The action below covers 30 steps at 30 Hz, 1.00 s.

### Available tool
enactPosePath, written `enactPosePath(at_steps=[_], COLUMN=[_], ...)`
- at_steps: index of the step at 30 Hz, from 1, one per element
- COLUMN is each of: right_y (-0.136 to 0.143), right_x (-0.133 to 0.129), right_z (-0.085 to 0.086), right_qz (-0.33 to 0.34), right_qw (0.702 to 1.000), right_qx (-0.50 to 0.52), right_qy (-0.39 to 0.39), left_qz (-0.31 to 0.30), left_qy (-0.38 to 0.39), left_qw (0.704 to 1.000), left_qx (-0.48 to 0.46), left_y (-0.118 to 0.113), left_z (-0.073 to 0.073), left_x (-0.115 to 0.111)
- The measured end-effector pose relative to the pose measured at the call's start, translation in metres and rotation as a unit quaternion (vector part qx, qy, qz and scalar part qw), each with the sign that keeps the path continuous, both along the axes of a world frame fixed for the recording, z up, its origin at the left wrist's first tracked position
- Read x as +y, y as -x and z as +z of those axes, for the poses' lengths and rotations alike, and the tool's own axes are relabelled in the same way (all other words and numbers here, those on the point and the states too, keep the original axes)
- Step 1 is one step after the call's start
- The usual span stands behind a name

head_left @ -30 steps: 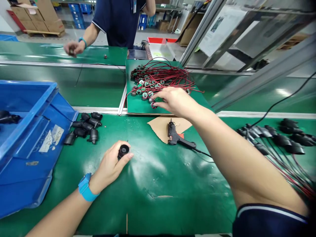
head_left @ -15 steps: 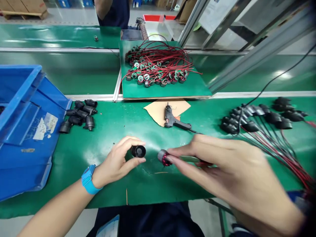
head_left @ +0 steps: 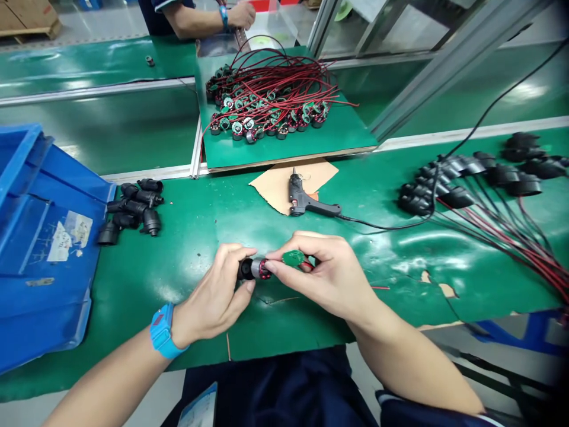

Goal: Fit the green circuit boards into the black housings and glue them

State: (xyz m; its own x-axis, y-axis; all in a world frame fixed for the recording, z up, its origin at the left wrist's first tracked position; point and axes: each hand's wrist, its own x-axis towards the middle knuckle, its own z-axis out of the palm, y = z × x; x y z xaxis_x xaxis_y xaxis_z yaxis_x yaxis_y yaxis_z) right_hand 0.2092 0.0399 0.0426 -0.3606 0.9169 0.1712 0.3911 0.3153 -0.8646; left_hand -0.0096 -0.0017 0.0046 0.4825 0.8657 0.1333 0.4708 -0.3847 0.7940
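My left hand (head_left: 217,293) is closed around a black plastic housing (head_left: 244,270), its round opening turned to the right. Between thumb and fingertips, my right hand (head_left: 326,273) pinches a small motor (head_left: 258,268) with a silver rim and red windings. The motor's silver end is at the mouth of the housing; whether it has entered cannot be made out. A green circuit board (head_left: 293,257) hangs by the motor, against my right fingers. A red wire (head_left: 380,288) shows beyond that hand.
A glue gun (head_left: 306,198) lies on cardboard (head_left: 271,184) ahead. Wired motors (head_left: 275,107) are heaped on a raised board. Black housings (head_left: 137,207) lie beside a blue bin (head_left: 53,237); wired black assemblies (head_left: 444,184) sit right. A co-worker's hand (head_left: 241,15) shows at the back.
My right hand has moved left and brought the motor up to the housing. My left hand has shifted only slightly. A co-worker's hand has come into view at the back.
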Motion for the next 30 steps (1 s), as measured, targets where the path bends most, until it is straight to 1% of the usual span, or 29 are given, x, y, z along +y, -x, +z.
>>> enactPosePath(at_steps=[5, 9, 11, 15, 18, 20, 22, 25, 27, 30], right_y=[0.003, 0.006, 0.004, -0.011, -0.021, -0.022, -0.019, -0.013, -0.011, -0.011], right_x=[-0.001, -0.002, -0.001, 0.005, 0.01, 0.011, 0.011, 0.01, 0.009, 0.009], right_z=[-0.005, -0.006, -0.005, -0.002, 0.0, -0.001, -0.003, -0.009, -0.012, -0.013], right_qz=[0.022, 0.008, 0.023, 0.07, 0.075, 0.085, 0.092, 0.089, 0.085, 0.084], right_qw=[1.0, 0.999, 0.999, 0.995, 0.994, 0.992, 0.994, 0.995, 0.993, 0.992], right_qx=[-0.012, -0.032, -0.045, -0.047, -0.045, -0.047, -0.042, -0.038, -0.039, -0.055], right_qy=[-0.004, -0.026, -0.009, 0.062, 0.071, 0.074, 0.052, -0.029, -0.069, -0.076], left_qz=[0.01, 0.035, 0.047, 0.079, 0.089, 0.086, 0.079, 0.07, 0.067, 0.074], left_qy=[0.001, -0.02, -0.028, -0.027, -0.022, -0.02, -0.021, -0.023, -0.02, -0.021], left_qw=[1.0, 0.999, 0.998, 0.996, 0.996, 0.996, 0.997, 0.997, 0.998, 0.997], left_qx=[0.006, 0.01, 0.01, -0.008, -0.014, -0.012, -0.008, -0.003, -0.003, -0.009], left_y=[-0.001, -0.002, -0.001, 0.0, 0.001, 0.002, 0.001, 0.001, 0.001, 0.002], left_z=[-0.004, -0.003, -0.003, -0.005, -0.005, -0.005, -0.005, -0.004, -0.003, -0.004], left_x=[0.001, 0.0, 0.001, 0.005, 0.007, 0.008, 0.009, 0.009, 0.008, 0.009])
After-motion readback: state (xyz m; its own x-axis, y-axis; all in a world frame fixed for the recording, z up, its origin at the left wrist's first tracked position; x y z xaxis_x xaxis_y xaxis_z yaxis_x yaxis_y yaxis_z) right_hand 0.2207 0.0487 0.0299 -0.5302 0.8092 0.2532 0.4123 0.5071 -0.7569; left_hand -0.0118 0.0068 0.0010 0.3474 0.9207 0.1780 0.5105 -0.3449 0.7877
